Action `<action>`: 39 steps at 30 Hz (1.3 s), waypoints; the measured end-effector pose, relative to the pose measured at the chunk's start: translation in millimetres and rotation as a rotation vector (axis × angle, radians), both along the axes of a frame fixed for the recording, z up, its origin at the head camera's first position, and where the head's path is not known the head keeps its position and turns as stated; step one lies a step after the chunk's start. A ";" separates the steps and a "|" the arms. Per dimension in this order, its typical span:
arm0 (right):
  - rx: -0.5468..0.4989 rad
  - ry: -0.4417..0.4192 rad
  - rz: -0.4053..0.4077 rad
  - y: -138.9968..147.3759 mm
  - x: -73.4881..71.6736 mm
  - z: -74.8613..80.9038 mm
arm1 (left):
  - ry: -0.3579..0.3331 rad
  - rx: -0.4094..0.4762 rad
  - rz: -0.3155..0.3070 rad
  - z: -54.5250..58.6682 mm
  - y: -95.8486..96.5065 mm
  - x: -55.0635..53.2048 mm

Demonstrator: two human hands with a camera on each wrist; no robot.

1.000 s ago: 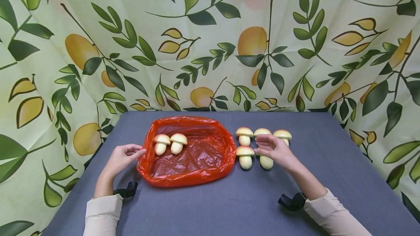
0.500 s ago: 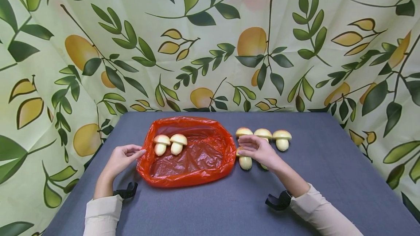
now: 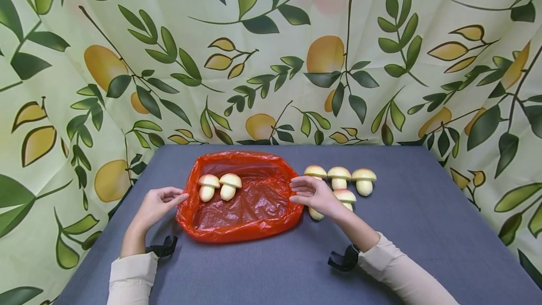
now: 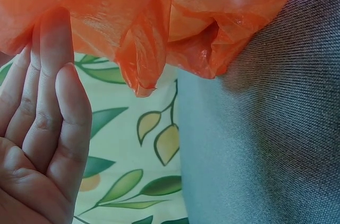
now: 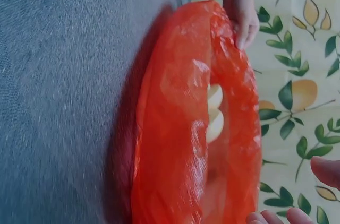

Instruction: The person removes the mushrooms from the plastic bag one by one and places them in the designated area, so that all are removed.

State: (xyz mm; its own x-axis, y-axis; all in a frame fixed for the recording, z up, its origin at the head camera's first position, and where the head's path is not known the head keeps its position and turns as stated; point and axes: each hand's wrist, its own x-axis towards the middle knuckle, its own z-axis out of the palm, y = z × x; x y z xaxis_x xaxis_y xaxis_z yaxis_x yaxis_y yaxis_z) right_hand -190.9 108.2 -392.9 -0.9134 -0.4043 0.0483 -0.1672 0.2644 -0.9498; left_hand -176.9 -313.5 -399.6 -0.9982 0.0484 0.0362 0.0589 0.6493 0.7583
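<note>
A red plastic bag [image 3: 243, 236], its mouth spread wide, lies on the table with two mushrooms, cream with reddish-tinged caps, inside; one is the mushroom [image 3: 230, 186]. My left hand [image 3: 160, 206] is at the bag's left rim. In the left wrist view its fingers [image 4: 45, 91] extend fairly straight, their tips against the plastic. At the bag's right rim is my right hand [image 3: 315, 195], fingers extended and thumb apart, with nothing held; only its fingertips [image 5: 297, 216] enter the right wrist view. Beneath and behind it, several more mushrooms are partly hidden.
Right of the bag, a mushroom [image 3: 364, 181] and its neighbours stand close together on the grey table [image 3: 423, 229]. A leaf-and-fruit patterned cloth [image 3: 279, 36] hangs behind the table. A black strap [image 3: 345, 259] is on the right wrist.
My right hand has moved left from over the mushrooms to the bag's right rim, uncovering mushrooms on the right. The left hand and bag have stayed in place.
</note>
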 end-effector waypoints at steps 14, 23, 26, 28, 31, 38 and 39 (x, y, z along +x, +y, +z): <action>-0.043 -0.050 0.033 -44.7 -8.5 -7.6 | 0.007 -0.005 0.003 -0.8 0.1 1.0; -0.051 -0.112 0.034 -67.7 -13.7 -15.1 | 0.004 -0.010 0.005 -1.3 0.7 0.4; -0.050 -0.149 0.021 -75.3 -15.5 -18.1 | 0.004 -0.012 0.002 -1.4 0.7 0.1; -0.040 -0.149 0.013 -80.7 -16.3 -19.2 | 0.004 -0.012 0.001 -1.4 0.5 -0.1; -0.029 -0.142 -0.008 -89.0 -17.1 -19.1 | 0.007 -0.010 0.000 -1.5 0.3 -0.4; -0.013 -0.131 -0.057 -109.6 -20.1 -21.4 | 0.009 -0.012 -0.003 -1.7 0.2 -1.1; -0.015 -0.135 -0.064 -112.6 -20.8 -22.8 | 0.008 -0.013 -0.003 -1.7 0.3 -1.2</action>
State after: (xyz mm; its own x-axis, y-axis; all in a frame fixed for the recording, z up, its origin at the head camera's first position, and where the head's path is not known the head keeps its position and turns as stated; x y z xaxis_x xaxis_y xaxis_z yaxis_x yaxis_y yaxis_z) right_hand -211.7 -4.4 -415.7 -0.9357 -0.3456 -0.0711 -0.0210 0.2557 -0.9665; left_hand -178.1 -313.3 -401.3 -0.9977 0.0515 0.0437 0.0668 0.6592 0.7490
